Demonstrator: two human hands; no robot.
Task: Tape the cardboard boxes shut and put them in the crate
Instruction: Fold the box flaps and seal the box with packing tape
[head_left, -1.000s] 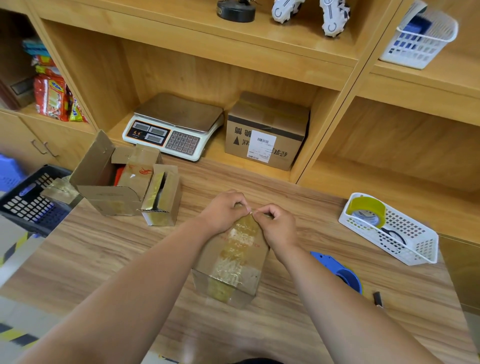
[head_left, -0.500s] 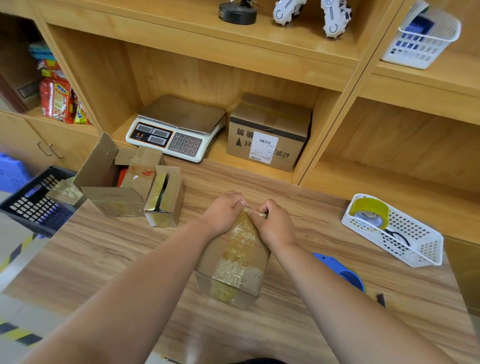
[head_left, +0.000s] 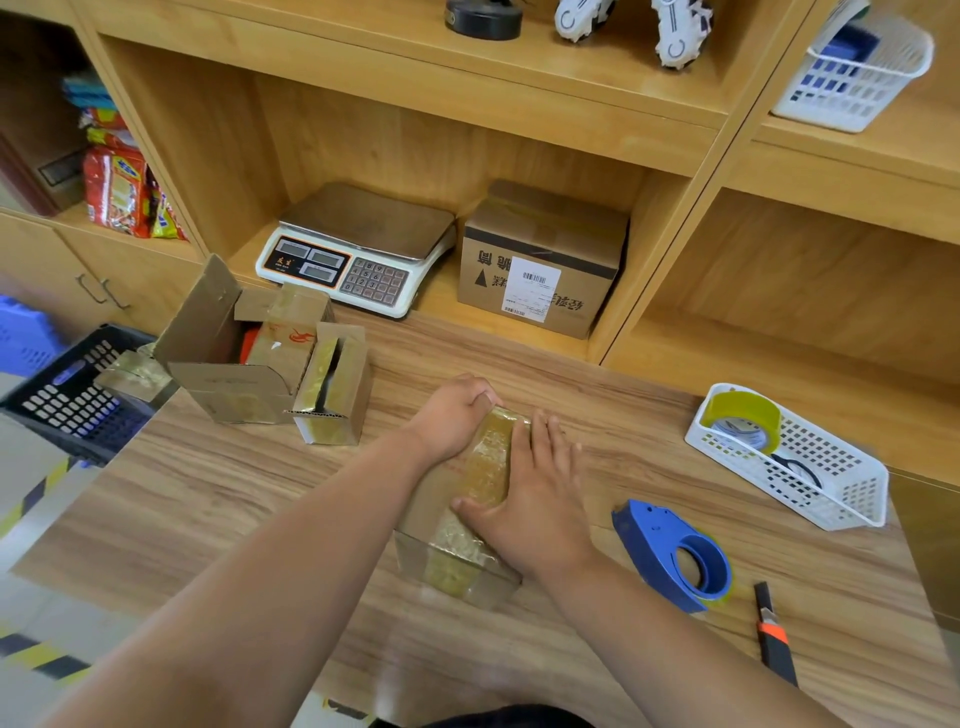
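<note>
- Cardboard box (head_left: 457, 525) at the middle of the wooden table (head_left: 208, 493), a yellowish tape strip (head_left: 485, 467) along its top.
- Right hand (head_left: 530, 499) laid flat and open on that tape, fingers spread, gripping nothing.
- Left hand (head_left: 457, 415) curled over the box's far left edge, holding it.
- Left of the box: small box (head_left: 337, 384) with flaps ajar; beyond it an open box (head_left: 228, 343) bearing a red mark, too small to read.
- Further left, off the table edge: dark crate (head_left: 72, 395).
- Right of the box: blue tape dispenser (head_left: 675, 556), then an orange-and-black utility knife (head_left: 774, 634).
- Right and further back: white basket (head_left: 795, 462) holding a yellow-green tape roll (head_left: 743, 421).
- Behind the box, on the shelf: scale (head_left: 358, 249) with number keypad; brown carton (head_left: 540, 260) with upside-down print and a white barcode label (head_left: 530, 288), text illegible.
</note>
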